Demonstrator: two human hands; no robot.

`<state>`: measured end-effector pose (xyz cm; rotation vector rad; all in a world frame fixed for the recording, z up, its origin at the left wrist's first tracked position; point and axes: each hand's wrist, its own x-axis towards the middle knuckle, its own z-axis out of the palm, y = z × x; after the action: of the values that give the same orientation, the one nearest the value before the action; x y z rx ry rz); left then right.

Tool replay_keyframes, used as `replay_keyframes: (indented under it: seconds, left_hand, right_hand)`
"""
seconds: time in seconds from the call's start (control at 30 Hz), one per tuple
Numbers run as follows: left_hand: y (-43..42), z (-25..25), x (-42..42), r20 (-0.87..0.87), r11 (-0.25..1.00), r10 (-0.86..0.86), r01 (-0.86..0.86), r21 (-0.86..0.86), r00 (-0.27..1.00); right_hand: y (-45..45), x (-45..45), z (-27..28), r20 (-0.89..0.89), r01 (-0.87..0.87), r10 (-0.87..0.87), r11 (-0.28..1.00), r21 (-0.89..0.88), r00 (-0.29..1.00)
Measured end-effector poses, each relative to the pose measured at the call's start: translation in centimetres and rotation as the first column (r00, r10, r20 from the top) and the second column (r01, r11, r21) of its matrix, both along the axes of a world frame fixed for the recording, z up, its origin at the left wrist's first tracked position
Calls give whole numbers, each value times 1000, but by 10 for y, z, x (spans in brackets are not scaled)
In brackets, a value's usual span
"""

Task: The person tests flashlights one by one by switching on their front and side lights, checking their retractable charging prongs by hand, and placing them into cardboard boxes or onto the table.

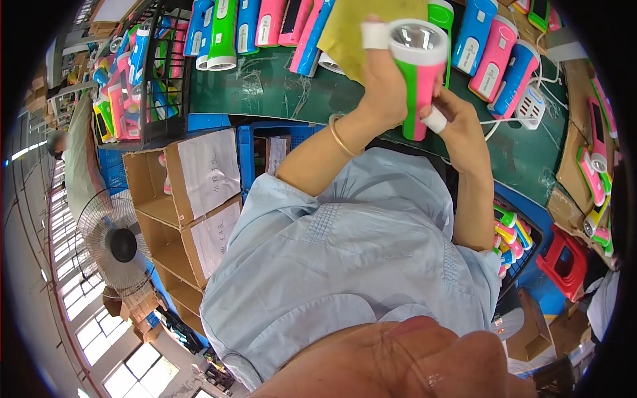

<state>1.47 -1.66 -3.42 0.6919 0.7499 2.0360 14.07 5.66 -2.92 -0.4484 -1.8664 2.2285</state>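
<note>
A pink and green flashlight (421, 86) is held over the near edge of the table, its clear lens tilted up toward me. My left hand (386, 83) is closed at its left side, thumb beside the lens and fingers mostly hidden behind it. White tape wraps that thumb, and a bangle circles the wrist. My right hand (461, 126) grips the flashlight's right side, its taped thumb against the lower handle. Behind my left hand lies a yellow cloth (348, 33).
Several coloured flashlights (491, 56) lie along the green table (279, 86). A white power strip (531, 106) with cables sits at right. On the left stand a black crate (166, 132) full of flashlights, cardboard boxes (159, 179) and a fan (123, 245). A red stool (564, 262) is at right.
</note>
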Motion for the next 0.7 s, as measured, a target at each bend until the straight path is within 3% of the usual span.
replay_keyframes:
  seconds: [0.03, 0.1, 0.13, 0.17, 0.2, 0.23, 0.27, 0.3, 0.33, 0.37, 0.4, 0.43, 0.47, 0.53, 0.63, 0.7]
  left_hand:
    - [3, 13, 10, -117, 963, 181, -200, -179, 976]
    - [6, 4, 0, -201, 954, 27, -85, -288, 979]
    - [12, 10, -2, -553, 946, 136, -275, -175, 822]
    - [19, 16, -3, -796, 881, 288, -473, 1, 533]
    - [12, 42, 0, -675, 918, 99, -330, -222, 732]
    - [8, 44, -3, -535, 946, 157, -283, -161, 830]
    - [4, 44, -5, -379, 968, 186, -235, -86, 906]
    - [-11, 69, -4, -131, 995, 101, -98, 31, 986]
    - [-33, 96, 0, 108, 985, -39, 20, 173, 993]
    - [-50, 106, 5, 186, 936, -216, 150, 318, 959]
    - [-60, 111, 11, 238, 848, -398, 257, 463, 886]
    - [-64, 111, 16, 181, 783, -426, 261, 565, 886]
    - [-65, 112, 17, 142, 737, -433, 259, 624, 890]
    - [-67, 114, 17, 86, 668, -428, 251, 701, 900]
    - [-65, 114, 14, 57, 628, -405, 233, 742, 912]
    - [-63, 113, 13, 54, 624, -400, 229, 747, 915]
  right_hand:
    - [-1, 2, -3, -32, 6, -5, 1000, 19, 999]
    - [1, 7, -17, -87, 21, -15, 997, 77, 996]
    - [-6, 7, -1, -65, 108, -102, 988, 108, 993]
    - [5, 19, -17, 20, 193, -193, 960, -203, 981]
    - [19, 22, 3, -61, 145, -202, 854, -499, 977]
    - [38, 28, 7, -150, 181, -318, 803, -568, 936]
    - [62, 39, 11, -146, 420, -513, 810, -410, 846]
    - [101, 56, 5, -56, 584, -652, 711, -392, 756]
    - [131, 61, 13, -102, 740, -756, 654, -158, 647]
    - [177, 81, 2, -129, 748, -759, 651, -129, 639]
    - [197, 84, 10, -219, 793, -794, 598, -120, 566]
    - [280, 127, -31, -200, 791, -820, 571, -218, 537]
    - [300, 129, -28, -125, 905, -927, 373, -203, 354]
    - [300, 124, -7, -42, 986, -987, 152, 62, 155]
    - [240, 94, 24, -252, 982, -963, 47, 185, 94]
    - [205, 83, 23, -393, 974, -894, 165, 156, 215]
